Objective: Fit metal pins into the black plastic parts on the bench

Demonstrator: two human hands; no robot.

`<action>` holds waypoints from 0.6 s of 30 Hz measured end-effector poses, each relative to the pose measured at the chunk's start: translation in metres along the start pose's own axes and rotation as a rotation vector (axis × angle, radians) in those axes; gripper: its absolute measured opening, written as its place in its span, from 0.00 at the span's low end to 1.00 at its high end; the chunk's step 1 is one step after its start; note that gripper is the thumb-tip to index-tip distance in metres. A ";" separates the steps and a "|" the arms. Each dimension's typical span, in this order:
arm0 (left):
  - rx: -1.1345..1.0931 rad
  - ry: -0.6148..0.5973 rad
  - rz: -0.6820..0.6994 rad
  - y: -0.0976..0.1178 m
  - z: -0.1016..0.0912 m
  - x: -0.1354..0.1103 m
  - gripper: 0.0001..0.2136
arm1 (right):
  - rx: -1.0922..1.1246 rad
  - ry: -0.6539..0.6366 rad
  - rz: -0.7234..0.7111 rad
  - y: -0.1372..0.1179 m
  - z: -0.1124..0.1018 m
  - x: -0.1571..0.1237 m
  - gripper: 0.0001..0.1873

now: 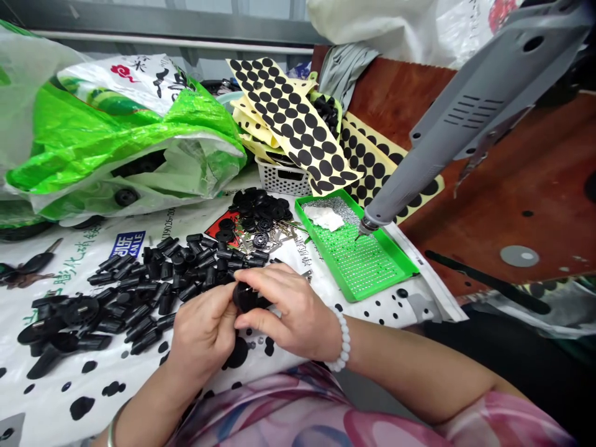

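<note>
Both my hands meet low in the middle of the view around one round black plastic part. My left hand pinches it from the left with curled fingers. My right hand, with a white bead bracelet at the wrist, wraps over it from the right. Just behind my hands lies a heap of several black plastic tubes. Farther back sits a pile of black round caps with small metal pieces beside it.
A green tray of tiny screws lies right of my hands, with a grey electric screwdriver hanging over it. Yellow sheets of black round stickers lie over a white basket. A green-white plastic bag sits back left.
</note>
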State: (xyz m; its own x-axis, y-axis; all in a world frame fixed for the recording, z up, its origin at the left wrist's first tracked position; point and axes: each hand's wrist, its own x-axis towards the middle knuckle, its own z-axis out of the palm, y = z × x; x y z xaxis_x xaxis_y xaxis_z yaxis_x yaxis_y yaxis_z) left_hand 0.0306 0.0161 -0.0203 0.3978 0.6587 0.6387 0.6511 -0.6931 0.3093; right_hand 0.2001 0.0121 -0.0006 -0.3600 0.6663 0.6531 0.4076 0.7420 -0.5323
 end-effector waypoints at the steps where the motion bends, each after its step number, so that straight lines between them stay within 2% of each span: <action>1: -0.030 0.003 -0.021 0.001 -0.001 0.002 0.08 | 0.008 0.016 0.003 0.000 -0.001 0.001 0.23; 5: -0.168 -0.022 -0.115 0.001 -0.002 0.008 0.07 | 0.029 0.044 0.037 0.001 -0.006 0.004 0.28; 6: -0.192 -0.028 -0.129 0.001 -0.002 0.009 0.07 | 0.037 0.050 0.059 0.001 -0.008 0.004 0.27; 8: -0.228 -0.048 -0.132 0.000 -0.002 0.009 0.07 | 0.070 0.055 0.116 0.001 -0.012 0.003 0.16; 10: -0.255 -0.080 -0.117 0.000 -0.001 0.007 0.08 | 0.117 0.027 0.171 0.002 -0.016 0.001 0.06; 11: -0.264 -0.100 -0.108 0.000 -0.001 0.006 0.09 | 0.143 0.002 0.189 0.003 -0.018 0.000 0.04; 15: -0.247 -0.189 -0.055 0.003 0.004 0.000 0.10 | 0.220 -0.066 0.236 0.006 -0.023 -0.010 0.03; 18: -0.227 -0.238 -0.029 0.007 0.007 -0.002 0.12 | 0.277 -0.032 0.283 0.009 -0.024 -0.020 0.04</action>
State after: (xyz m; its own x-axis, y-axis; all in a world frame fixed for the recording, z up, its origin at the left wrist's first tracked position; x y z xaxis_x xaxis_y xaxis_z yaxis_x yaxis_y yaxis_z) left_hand 0.0388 0.0117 -0.0241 0.5385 0.7105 0.4529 0.5147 -0.7030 0.4909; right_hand 0.2309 0.0035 -0.0058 -0.2939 0.8459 0.4451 0.2542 0.5180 -0.8167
